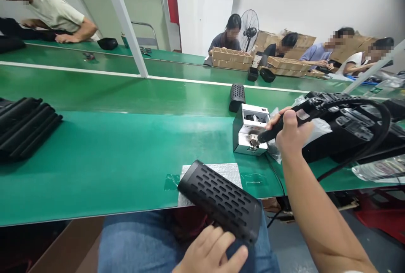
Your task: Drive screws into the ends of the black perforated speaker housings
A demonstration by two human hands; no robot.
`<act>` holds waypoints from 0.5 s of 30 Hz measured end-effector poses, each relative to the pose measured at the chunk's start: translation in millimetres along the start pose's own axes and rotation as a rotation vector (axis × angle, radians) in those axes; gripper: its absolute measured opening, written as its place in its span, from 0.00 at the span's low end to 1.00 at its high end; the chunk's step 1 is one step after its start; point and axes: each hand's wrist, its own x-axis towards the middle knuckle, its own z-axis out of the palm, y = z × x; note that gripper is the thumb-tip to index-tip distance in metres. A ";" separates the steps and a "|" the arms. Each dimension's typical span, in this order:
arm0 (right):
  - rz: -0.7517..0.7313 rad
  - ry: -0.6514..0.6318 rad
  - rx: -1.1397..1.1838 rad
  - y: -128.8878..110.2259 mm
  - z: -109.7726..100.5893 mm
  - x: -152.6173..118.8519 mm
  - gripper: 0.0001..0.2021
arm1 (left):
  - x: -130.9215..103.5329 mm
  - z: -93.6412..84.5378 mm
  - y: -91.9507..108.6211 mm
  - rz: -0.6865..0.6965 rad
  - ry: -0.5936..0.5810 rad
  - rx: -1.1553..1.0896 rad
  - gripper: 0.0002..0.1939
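Note:
My right hand (289, 131) is wrapped round a black electric screwdriver (303, 112) with a thick black cable. Its tip meets the metal outlet of a small white and black screw feeder (253, 131). Close to my lap, my left hand (213, 252) has its fingers curled at the lower edge of a black case with rows of slots (221, 197). That case lies tilted over the table's front edge, partly above a silvery foam pad (228, 171) taped to the green mat. What the left fingertips press on is partly hidden behind the case.
Black cases are stacked on the left (28, 127); another slotted case (237, 97) stands behind the feeder. More black cases in plastic (357, 125) and a clear plastic bottle (379, 168) are at right. Several people work across the green conveyor (190, 100), near cardboard trays (232, 58).

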 end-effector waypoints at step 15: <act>0.048 -0.050 0.185 -32.9 -22.2 -12.2 0.15 | 149.4 -68.3 -77.6 -0.241 -0.436 0.129 0.57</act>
